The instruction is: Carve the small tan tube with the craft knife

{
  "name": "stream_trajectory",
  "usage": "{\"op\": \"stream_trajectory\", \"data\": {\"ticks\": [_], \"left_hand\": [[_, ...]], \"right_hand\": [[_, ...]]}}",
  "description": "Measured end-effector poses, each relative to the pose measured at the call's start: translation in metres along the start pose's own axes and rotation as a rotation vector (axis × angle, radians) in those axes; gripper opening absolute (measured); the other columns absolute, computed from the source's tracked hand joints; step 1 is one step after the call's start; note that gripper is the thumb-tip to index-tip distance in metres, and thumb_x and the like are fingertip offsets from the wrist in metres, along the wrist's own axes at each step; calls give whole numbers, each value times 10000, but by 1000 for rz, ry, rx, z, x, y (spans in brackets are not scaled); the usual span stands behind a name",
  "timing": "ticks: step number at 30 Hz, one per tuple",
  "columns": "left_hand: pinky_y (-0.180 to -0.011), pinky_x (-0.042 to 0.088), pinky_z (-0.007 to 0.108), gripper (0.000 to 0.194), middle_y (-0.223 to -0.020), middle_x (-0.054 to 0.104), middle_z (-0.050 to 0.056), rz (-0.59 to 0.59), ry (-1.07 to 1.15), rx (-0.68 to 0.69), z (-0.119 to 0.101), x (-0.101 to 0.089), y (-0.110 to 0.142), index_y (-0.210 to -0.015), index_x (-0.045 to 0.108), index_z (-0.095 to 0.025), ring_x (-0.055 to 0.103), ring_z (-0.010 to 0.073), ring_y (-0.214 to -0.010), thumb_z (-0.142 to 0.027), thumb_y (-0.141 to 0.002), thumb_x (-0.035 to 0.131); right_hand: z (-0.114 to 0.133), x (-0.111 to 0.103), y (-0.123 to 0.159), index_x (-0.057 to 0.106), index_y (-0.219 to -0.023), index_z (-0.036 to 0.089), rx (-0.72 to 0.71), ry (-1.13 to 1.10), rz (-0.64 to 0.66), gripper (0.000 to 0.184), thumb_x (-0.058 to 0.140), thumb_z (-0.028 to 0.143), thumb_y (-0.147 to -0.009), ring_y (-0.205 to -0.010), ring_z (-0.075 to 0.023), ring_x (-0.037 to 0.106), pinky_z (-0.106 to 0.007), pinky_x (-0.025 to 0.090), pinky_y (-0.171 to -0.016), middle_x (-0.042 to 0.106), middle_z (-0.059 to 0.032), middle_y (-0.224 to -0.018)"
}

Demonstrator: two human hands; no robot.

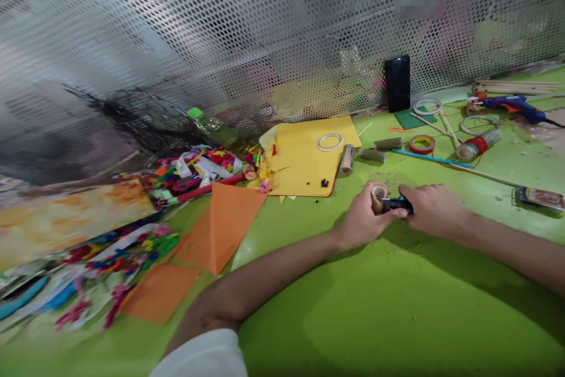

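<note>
My left hand [362,218] is closed around a short hollow tube [378,193], tan like bamboo, its round open end tilted up. In my right hand [435,207] is a dark utility knife [401,204]. Its metal tip meets or lies very near the tube's wall; I cannot tell how deep it goes. My left thumb reaches along the knife's lower side. Small shavings [384,180] are scattered on the green table around both hands. Just beyond stand and lie greenish-brown tube pieces: an upright one [347,159] and two lying down [388,143].
Yellow sheets [304,156] carry a white ring [330,142] and black beads. Orange paper [229,224] and coloured craft scraps [132,259] spread leftward. Rightward are a red tape roll [422,144], a blue glue gun [514,106] and a small box [541,199]. A phone [398,84] leans on perforated metal [265,30].
</note>
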State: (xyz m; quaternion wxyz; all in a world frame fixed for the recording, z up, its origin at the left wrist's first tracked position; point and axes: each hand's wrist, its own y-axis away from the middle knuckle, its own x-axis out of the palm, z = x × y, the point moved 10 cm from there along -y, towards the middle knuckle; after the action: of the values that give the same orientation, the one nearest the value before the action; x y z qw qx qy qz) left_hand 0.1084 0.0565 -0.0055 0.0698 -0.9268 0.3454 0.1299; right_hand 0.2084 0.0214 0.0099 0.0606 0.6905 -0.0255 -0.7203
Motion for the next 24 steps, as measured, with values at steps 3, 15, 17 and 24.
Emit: {"op": "stream_trajectory", "data": {"ticks": [3, 15, 17, 24], "left_hand": [[-585, 341, 218, 553, -730, 440, -63, -22, -75, -8, 1, -3, 0, -1022, 471, -200, 391, 85, -631, -485, -696, 814], [-520, 283, 210, 530, -672, 442, -76, -49, -44, -54, 0, -5, 0, -969, 480, -190, 362, 75, -585, -539, -712, 786], [-517, 270, 214, 499, -658, 428, -76, -64, -57, -38, -2, -6, -1, -923, 482, -187, 345, 74, -583, -543, -726, 772], [-512, 267, 205, 482, -677, 387, -79, -56, 43, -24, 2, -6, -5, -925, 471, -191, 337, 66, -591, -526, -740, 765]], "right_hand": [[0, 1, 0, 595, -1026, 193, -6, 5, -6, 266, 472, 331, -836, -690, -254, 670, -323, 171, -518, 734, -113, -854], [-6, 3, -2, 577, -1050, 189, 65, -7, 9, 274, 443, 336, -861, -708, -269, 676, -306, 237, -526, 729, -126, -844], [-7, 2, -2, 574, -1058, 188, 85, -12, 10, 282, 441, 342, -863, -713, -271, 677, -305, 240, -529, 727, -128, -842], [-11, -3, -1, 573, -1065, 190, 120, -15, -4, 298, 436, 350, -855, -694, -263, 664, -311, 209, -516, 726, -126, -825]]}}
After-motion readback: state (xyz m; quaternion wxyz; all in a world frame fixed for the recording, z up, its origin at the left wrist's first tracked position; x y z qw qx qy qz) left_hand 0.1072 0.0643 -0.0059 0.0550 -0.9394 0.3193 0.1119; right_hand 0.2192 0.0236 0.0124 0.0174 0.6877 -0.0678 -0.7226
